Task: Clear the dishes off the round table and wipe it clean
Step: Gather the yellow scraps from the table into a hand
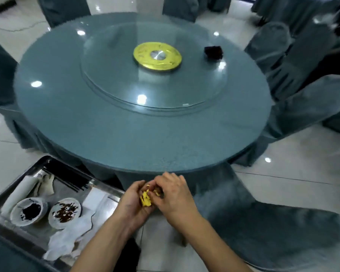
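Left hand: my left hand [134, 201] lies palm up just off the near edge of the table, fingers cupped around yellow scraps [145, 200].
Right hand: my right hand [174, 195] is bent over that palm, fingertips curled down onto the scraps; whether they pinch any, I cannot tell.
Steel tray: low on my left, beside the table, sits a steel tray [6, 195].
Tray contents: left bowl [28, 212] holds a dark clump; right bowl [65, 212] holds reddish-brown bits; black chopsticks [67, 180] lie at the back; crumpled white napkins [67, 238] spread across the front.
Round table: the round table [86, 130] is covered in blue-grey under glass.
Turntable: a glass turntable [110, 81] with a gold hub [157, 56] sits at its middle.
Dark box: a small dark box [213, 52] stands on the turntable's right side.
Chairs: covered chairs [294, 230] ring the table.
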Demonstrator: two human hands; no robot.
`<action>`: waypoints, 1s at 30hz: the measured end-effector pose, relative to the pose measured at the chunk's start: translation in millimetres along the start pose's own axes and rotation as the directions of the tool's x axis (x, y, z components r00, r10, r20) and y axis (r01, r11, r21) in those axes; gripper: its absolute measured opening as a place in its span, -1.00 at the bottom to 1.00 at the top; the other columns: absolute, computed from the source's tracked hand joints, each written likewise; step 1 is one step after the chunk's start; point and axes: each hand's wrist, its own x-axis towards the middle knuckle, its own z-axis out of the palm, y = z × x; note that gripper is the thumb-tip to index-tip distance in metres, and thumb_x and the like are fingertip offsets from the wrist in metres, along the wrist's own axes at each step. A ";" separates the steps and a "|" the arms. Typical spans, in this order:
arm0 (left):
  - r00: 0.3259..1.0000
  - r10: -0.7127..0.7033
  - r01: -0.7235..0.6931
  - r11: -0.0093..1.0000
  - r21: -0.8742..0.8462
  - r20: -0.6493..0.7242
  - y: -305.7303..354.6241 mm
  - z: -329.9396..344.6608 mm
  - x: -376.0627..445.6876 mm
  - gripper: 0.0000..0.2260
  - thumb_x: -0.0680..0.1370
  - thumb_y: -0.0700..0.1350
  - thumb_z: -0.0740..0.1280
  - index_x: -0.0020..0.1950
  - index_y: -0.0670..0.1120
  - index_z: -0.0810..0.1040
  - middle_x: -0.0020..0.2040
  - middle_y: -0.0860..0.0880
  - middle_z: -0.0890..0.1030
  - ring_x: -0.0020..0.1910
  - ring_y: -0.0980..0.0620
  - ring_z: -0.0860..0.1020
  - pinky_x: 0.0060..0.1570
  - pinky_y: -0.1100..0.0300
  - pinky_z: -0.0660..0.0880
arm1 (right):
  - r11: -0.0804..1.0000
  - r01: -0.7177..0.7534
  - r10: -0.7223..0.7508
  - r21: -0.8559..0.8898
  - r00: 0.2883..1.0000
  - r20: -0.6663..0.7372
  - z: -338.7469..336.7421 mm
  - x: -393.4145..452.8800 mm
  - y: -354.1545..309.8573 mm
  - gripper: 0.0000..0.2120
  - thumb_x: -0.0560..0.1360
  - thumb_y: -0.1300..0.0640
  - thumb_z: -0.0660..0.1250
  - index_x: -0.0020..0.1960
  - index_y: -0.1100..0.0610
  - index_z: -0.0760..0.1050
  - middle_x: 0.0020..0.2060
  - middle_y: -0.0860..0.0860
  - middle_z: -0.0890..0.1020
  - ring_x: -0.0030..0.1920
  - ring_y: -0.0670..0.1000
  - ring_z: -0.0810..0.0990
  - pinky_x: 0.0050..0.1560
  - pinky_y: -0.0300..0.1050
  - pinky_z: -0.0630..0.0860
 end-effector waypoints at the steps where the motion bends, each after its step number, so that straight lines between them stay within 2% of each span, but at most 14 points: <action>1: 1.000 -0.027 0.027 0.999 0.029 -0.010 -17.8 8.1 -6.0 -0.57 0.67 -0.11 0.08 -0.21 -0.26 0.61 -0.32 -0.19 0.66 -0.40 -0.06 0.66 -0.43 0.16 0.62 | 1.000 -0.028 0.028 -0.007 1.000 -0.004 -13.3 -17.9 7.6 -0.80 0.48 -0.14 0.24 -0.03 -0.09 0.57 -0.14 -0.12 0.53 -0.05 -0.03 0.51 -0.01 -0.08 0.32; 3: 0.997 -0.056 0.060 0.994 0.094 -0.046 -51.0 23.7 -16.1 -0.65 0.66 -0.08 0.11 -0.10 -0.26 0.58 -0.27 -0.21 0.65 -0.37 -0.10 0.66 -0.40 0.10 0.63 | 0.998 -0.061 0.061 0.003 0.998 0.002 -38.6 -52.9 21.9 -0.78 0.52 -0.11 0.20 0.02 -0.13 0.59 -0.10 -0.13 0.53 -0.02 -0.05 0.49 0.05 -0.05 0.35; 5: 0.996 -0.069 0.077 0.988 0.132 -0.063 -80.5 42.8 -27.1 -0.71 0.63 -0.07 0.16 -0.01 -0.24 0.58 -0.20 -0.22 0.64 -0.29 -0.14 0.65 -0.28 0.01 0.62 | 0.997 -0.073 0.073 0.015 0.997 -0.015 -62.9 -85.4 35.4 -0.75 0.54 -0.08 0.16 0.07 -0.16 0.60 -0.07 -0.14 0.52 0.02 -0.06 0.47 0.10 -0.07 0.33; 7: 0.993 -0.097 0.106 0.982 0.158 -0.065 -105.5 62.9 -37.0 -0.70 0.64 -0.08 0.17 0.00 -0.27 0.58 -0.17 -0.25 0.65 -0.26 -0.17 0.66 -0.22 -0.03 0.63 | 0.996 -0.088 0.089 0.006 0.994 -0.059 -87.3 -111.7 49.1 -0.69 0.53 -0.15 0.11 0.07 -0.14 0.59 -0.05 -0.15 0.52 0.03 -0.07 0.45 0.13 -0.08 0.33; 10: 0.990 -0.144 0.139 0.974 0.179 0.013 -135.5 99.0 -49.2 -0.57 0.67 -0.10 0.11 -0.16 -0.31 0.64 -0.23 -0.26 0.67 -0.36 -0.14 0.68 -0.44 0.04 0.64 | 0.992 -0.128 0.129 0.014 0.977 -0.168 -122.9 -140.9 74.9 -0.69 0.56 -0.17 0.11 0.07 -0.10 0.58 -0.02 -0.16 0.53 0.03 -0.08 0.46 0.12 -0.06 0.37; 12: 0.983 -0.169 0.153 0.968 0.200 0.065 -149.4 123.9 -54.4 -0.50 0.69 -0.10 0.06 -0.16 -0.33 0.69 -0.18 -0.29 0.69 -0.37 -0.15 0.68 -0.50 0.08 0.60 | 0.985 -0.170 0.171 0.026 0.954 -0.246 -143.9 -154.3 95.9 -0.75 0.58 -0.12 0.16 0.11 -0.09 0.56 0.03 -0.17 0.55 0.06 -0.08 0.48 0.11 -0.07 0.39; 14: 0.980 -0.174 0.151 0.967 0.204 0.095 -159.6 146.6 -53.7 -0.49 0.70 -0.10 0.04 -0.06 -0.39 0.68 -0.06 -0.32 0.70 -0.28 -0.18 0.71 -0.38 0.02 0.66 | 0.975 -0.221 0.218 0.024 0.930 -0.295 -163.3 -165.0 119.0 -0.75 0.58 -0.10 0.19 0.17 -0.09 0.53 0.09 -0.17 0.55 0.09 -0.10 0.48 0.14 -0.09 0.40; 16: 0.976 -0.183 0.158 0.968 0.194 0.120 -168.6 169.7 -46.9 -0.52 0.70 -0.10 0.03 0.10 -0.42 0.62 0.10 -0.37 0.66 -0.14 -0.25 0.72 -0.17 -0.06 0.69 | 0.960 -0.281 0.270 0.018 0.902 -0.337 -183.0 -176.2 144.1 -0.75 0.58 -0.08 0.21 0.20 -0.09 0.53 0.12 -0.17 0.55 0.12 -0.13 0.47 0.20 -0.10 0.41; 18: 0.972 -0.194 0.161 0.961 0.226 0.131 -180.3 195.1 -39.3 -0.54 0.70 -0.09 0.03 0.18 -0.41 0.57 0.14 -0.37 0.65 -0.09 -0.26 0.71 -0.08 -0.08 0.66 | 0.938 -0.347 0.330 0.022 0.868 -0.370 -201.5 -189.0 168.1 -0.77 0.60 -0.03 0.26 0.24 -0.08 0.53 0.16 -0.16 0.54 0.16 -0.13 0.46 0.25 -0.10 0.40; 23: 0.956 -0.255 0.190 0.917 0.351 0.148 -227.8 261.0 -22.1 -0.54 0.71 -0.08 0.02 0.20 -0.41 0.56 0.15 -0.36 0.65 -0.07 -0.24 0.71 -0.01 -0.07 0.64 | 0.855 -0.518 0.475 -0.009 0.791 -0.387 -243.3 -227.1 229.6 -0.73 0.61 -0.05 0.28 0.31 -0.12 0.47 0.26 -0.15 0.50 0.24 -0.11 0.43 0.27 -0.20 0.32; 25: 0.951 -0.271 0.198 0.905 0.377 0.151 -248.5 288.5 -17.7 -0.54 0.71 -0.09 0.01 0.20 -0.41 0.56 0.15 -0.36 0.65 -0.08 -0.24 0.71 -0.01 -0.07 0.64 | 0.822 -0.570 0.524 -0.002 0.756 -0.392 -261.0 -239.0 256.1 -0.70 0.61 -0.07 0.28 0.34 -0.13 0.46 0.31 -0.16 0.47 0.27 -0.12 0.40 0.30 -0.19 0.33; 30: 0.943 -0.294 0.206 0.885 0.418 0.156 -301.8 362.0 0.9 -0.55 0.71 -0.10 0.03 0.19 -0.42 0.56 0.13 -0.37 0.65 -0.10 -0.25 0.72 -0.05 -0.08 0.65 | 0.796 -0.605 0.550 0.008 0.718 -0.427 -310.9 -260.9 338.3 -0.67 0.61 -0.05 0.28 0.36 -0.13 0.43 0.33 -0.16 0.45 0.27 -0.14 0.39 0.31 -0.21 0.30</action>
